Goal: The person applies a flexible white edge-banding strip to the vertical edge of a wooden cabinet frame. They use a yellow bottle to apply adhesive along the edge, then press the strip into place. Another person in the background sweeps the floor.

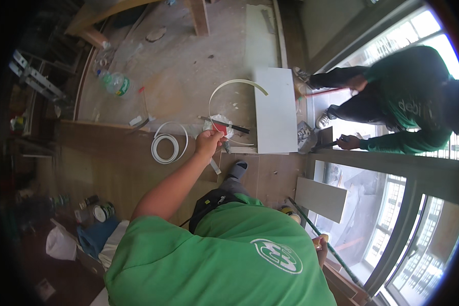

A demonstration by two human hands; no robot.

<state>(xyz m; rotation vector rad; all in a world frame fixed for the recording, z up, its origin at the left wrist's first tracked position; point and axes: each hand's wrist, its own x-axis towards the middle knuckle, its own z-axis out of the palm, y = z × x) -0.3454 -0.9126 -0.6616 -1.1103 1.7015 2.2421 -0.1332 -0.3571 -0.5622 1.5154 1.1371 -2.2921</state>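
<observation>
My left hand is closed, pinching a thin, pale edging strip between thumb and fingers. The strip curls up from the hand in a wide arc, and its upper end reaches over a white board. Just beyond the fingers lie a red piece, a crumpled clear bag and a black bar. A coil of white strip rests left of this hand. My right hand is low at the right, beside a long green pole. Its fingers look curled round something yellowish, mostly hidden.
A co-worker in a dark green top bends over at the right, gripping a dark tool by the window frame. A second white board leans there. Bottles, a wooden frame, a ladder and cans stand around.
</observation>
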